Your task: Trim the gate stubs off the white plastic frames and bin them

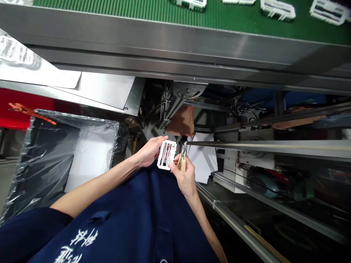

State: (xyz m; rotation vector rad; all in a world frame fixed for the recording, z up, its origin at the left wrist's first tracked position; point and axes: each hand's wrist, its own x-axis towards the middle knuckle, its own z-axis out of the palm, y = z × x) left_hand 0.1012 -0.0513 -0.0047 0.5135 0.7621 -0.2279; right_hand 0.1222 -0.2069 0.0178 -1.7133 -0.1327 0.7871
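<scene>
My left hand (149,150) pinches a white moulded plastic part (166,155), a flat slotted frame, by its left edge. My right hand (184,176) is shut around the beige handles of small side cutters (182,157). The metal jaws of the cutters point up and sit at the right edge of the white part. They appear to touch it, though the exact contact is too small to tell. Both hands are held above my dark blue shirt, with the fingers of my right hand against the lower right of the part.
A green conveyor belt (109,9) carries several similar white parts beyond a stainless steel rail (175,45). Machinery, cables and metal bars (263,146) lie below it. A plastic-lined bin (46,157) stands at the left, and white sheets (201,157) lie behind the hands.
</scene>
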